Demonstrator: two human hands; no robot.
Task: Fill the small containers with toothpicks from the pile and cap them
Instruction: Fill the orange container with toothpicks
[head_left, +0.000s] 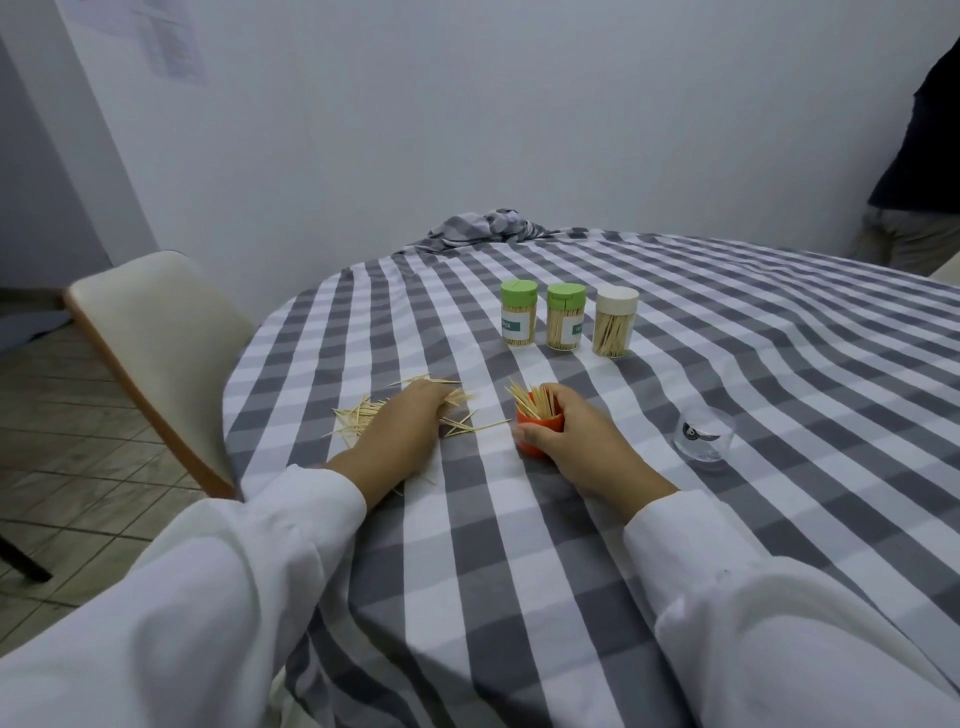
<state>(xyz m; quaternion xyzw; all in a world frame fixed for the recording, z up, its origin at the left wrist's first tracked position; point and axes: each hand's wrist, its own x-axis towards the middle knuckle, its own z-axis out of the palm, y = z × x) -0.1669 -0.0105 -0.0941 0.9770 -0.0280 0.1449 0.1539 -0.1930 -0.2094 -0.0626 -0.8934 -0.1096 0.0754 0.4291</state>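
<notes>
My right hand (569, 434) grips an orange container (537, 428) that stands on the checked tablecloth, with toothpicks sticking out of its open top. My left hand (405, 421) lies on the loose toothpick pile (363, 413), fingers curled down over some of the sticks. Behind stand three capped, filled containers: two with green caps (518, 313) (565, 317) and one with a cream cap (616, 322).
A clear plastic piece (702, 437) lies on the cloth right of my right hand. A cream chair (156, 358) stands at the table's left edge. Bunched cloth (483, 231) lies at the far edge. A person (919, 166) stands at the far right.
</notes>
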